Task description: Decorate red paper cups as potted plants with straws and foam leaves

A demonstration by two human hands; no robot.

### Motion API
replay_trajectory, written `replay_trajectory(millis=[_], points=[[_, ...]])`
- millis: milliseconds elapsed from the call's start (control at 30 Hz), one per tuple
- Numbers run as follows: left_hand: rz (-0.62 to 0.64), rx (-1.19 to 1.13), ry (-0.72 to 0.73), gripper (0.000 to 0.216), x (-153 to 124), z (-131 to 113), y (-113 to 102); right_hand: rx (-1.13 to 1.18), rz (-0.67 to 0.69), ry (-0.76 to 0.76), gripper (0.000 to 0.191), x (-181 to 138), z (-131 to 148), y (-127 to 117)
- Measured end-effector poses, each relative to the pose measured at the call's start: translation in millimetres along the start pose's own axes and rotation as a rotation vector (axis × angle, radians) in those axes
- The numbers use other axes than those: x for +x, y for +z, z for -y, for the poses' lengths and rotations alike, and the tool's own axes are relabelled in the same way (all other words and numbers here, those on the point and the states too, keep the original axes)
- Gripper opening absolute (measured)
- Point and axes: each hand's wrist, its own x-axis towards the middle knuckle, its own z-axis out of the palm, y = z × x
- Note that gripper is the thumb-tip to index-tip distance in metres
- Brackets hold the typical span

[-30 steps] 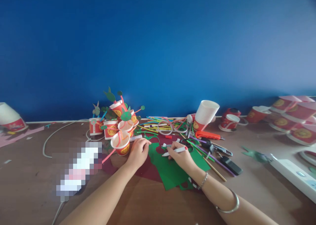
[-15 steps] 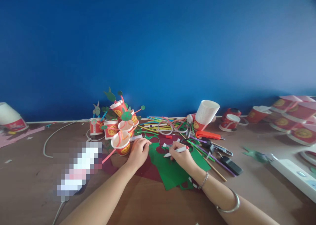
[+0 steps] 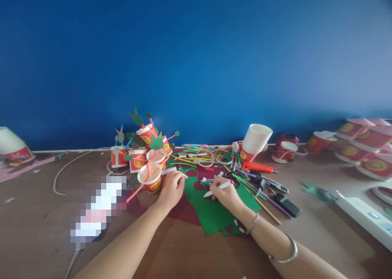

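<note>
My right hand (image 3: 225, 192) is closed around a white marker pen (image 3: 226, 185) with a red end. The pen's tip points down to the left at a sheet of green paper (image 3: 211, 217). My left hand (image 3: 173, 188) lies at the sheet's upper left edge, loosely bent with the fingers partly stretched out, holding nothing. Just beyond the green sheet rests a small red cap (image 3: 209, 170). Dark red paper (image 3: 186, 209) spreads under and beside the green sheet. Close to my left hand stands a red and white paper cup (image 3: 150, 179) with a pink straw.
Paper cups with green paper leaves (image 3: 146, 134) stand at back left. Coloured straws (image 3: 190, 154) lie behind the paper, beside a stack of cups (image 3: 256, 142). An orange cutter (image 3: 259, 167) and black keys (image 3: 286, 204) lie on the right. A white power strip (image 3: 367, 219) is at far right.
My right hand and the marker have shifted very slightly over the green paper. My left hand has stayed where it was.
</note>
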Motion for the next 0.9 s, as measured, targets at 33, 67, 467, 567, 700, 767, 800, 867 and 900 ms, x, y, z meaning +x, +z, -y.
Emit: replay_trajectory(millis=[33, 67, 467, 567, 700, 767, 800, 867, 900], points=[[0.003, -0.002, 0.001, 0.02, 0.0, 0.3, 0.1, 0.003, 0.003, -0.003, 0.022, 0.0, -0.3, 0.0], [0.006, -0.004, 0.001, 0.02, 0.1, 0.6, 0.1, 0.005, 0.006, -0.006, 0.022, 0.1, -0.6, 0.0], [0.016, -0.009, 0.0, 0.02, 0.0, 1.3, 0.4, 0.018, 0.04, -0.01, 0.024, 0.2, -1.9, 0.6], [0.018, -0.009, -0.002, 0.02, 0.0, 1.3, 0.4, 0.007, 0.045, -0.025, 0.024, 0.3, -2.5, 0.4], [0.014, -0.005, 0.006, 0.02, 0.0, 1.1, 0.6, -0.022, 0.045, -0.036, 0.025, 0.3, -2.4, -0.1], [0.015, -0.003, 0.011, 0.02, 0.0, 0.9, 0.5, -0.017, 0.044, -0.035, 0.025, -0.1, -2.1, 0.1], [0.015, -0.002, 0.012, 0.02, 0.0, 0.8, 0.4, -0.012, 0.044, -0.035, 0.026, -0.3, -1.9, 0.4], [0.016, 0.0, 0.012, 0.02, 0.0, 0.9, 0.3, -0.004, 0.045, -0.031, 0.027, -0.7, -1.8, 1.2], [0.016, 0.0, 0.011, 0.02, 0.0, 1.0, 0.3, -0.001, 0.046, -0.027, 0.027, -0.7, -1.9, 1.7]])
